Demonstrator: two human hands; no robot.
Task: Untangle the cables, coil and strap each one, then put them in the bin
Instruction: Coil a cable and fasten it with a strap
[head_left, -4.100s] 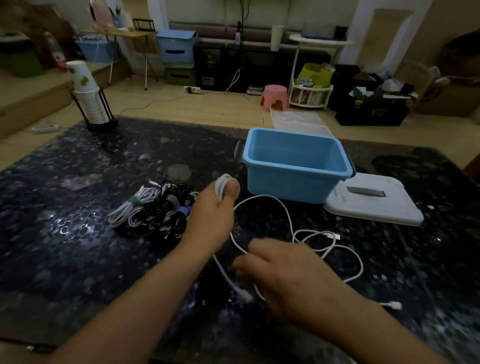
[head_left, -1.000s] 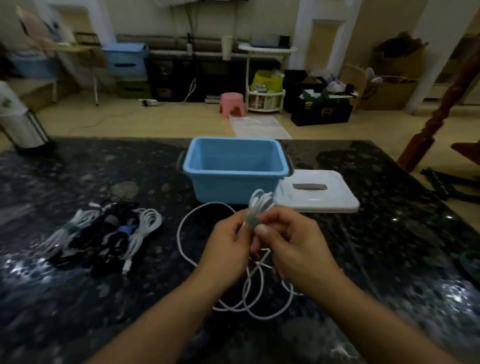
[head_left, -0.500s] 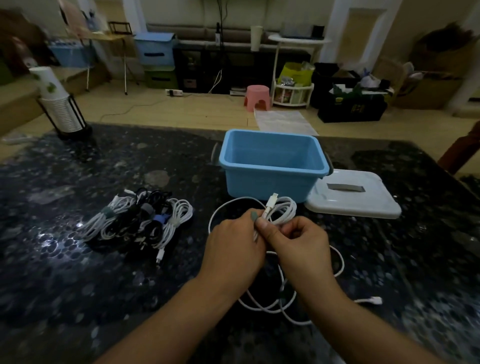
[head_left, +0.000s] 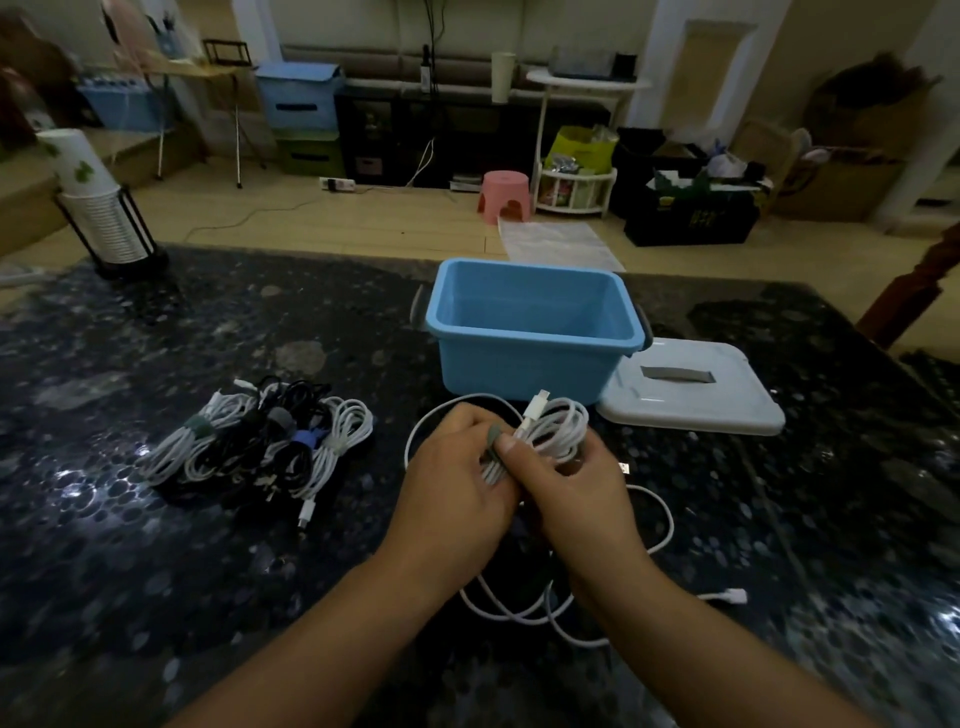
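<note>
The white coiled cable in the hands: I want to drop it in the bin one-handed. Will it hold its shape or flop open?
The coiled cable probably holds where the grey strap wraps it, gripped by the left hand and right hand. Its free plug end likely dangles. It looks light and floppy, so the unstrapped loops may sag.

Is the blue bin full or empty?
Empty. The blue bin sits open with its white lid lying beside it, and only bare blue walls and floor show inside; no cable is in it.
</note>
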